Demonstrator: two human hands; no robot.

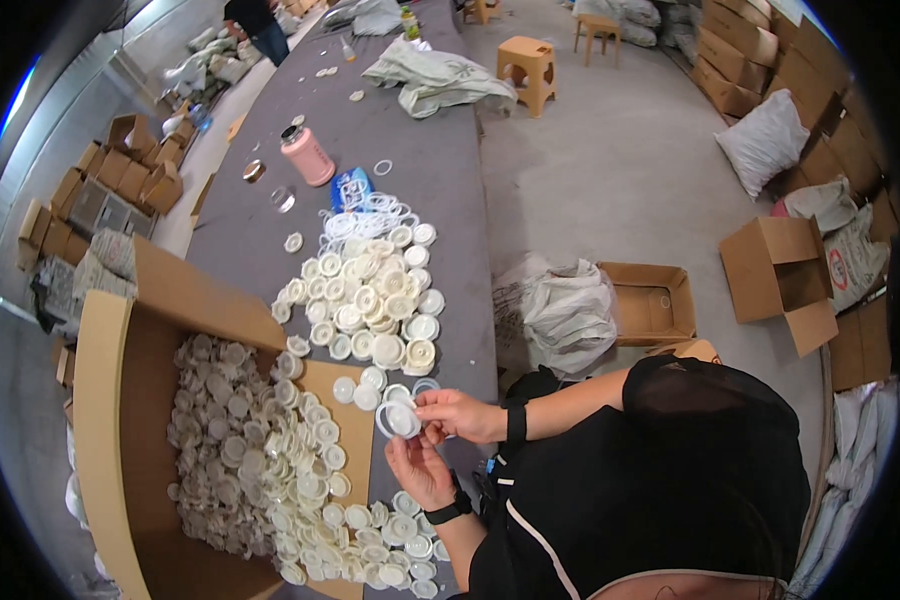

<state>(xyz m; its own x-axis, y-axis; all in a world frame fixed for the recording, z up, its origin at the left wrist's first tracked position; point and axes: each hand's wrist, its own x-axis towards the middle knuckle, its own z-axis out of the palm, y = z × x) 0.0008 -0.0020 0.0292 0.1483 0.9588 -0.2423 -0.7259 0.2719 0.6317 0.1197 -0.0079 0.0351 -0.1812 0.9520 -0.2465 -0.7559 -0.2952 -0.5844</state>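
Between my two hands is a round white plastic lid (400,418) with a paler ring around its rim. My right hand (462,415) pinches it at the upper right edge with closed fingers. My left hand (422,472) grips its lower edge between thumb and fingers. Just beyond, a few loose lids (368,396) lie on the grey table cover. A heap of cream-white lids (365,295) spreads further up the table, with a pile of thin white rings (370,218) behind it. More lids (400,530) lie beside my left wrist.
A large open cardboard box (110,420) stands tilted at the left, lids spilling from it. A pink bottle (307,155), a blue packet (351,188) and a crumpled sack (435,80) are further along the table. Cardboard cartons (655,303) and a stool (527,75) stand on the floor.
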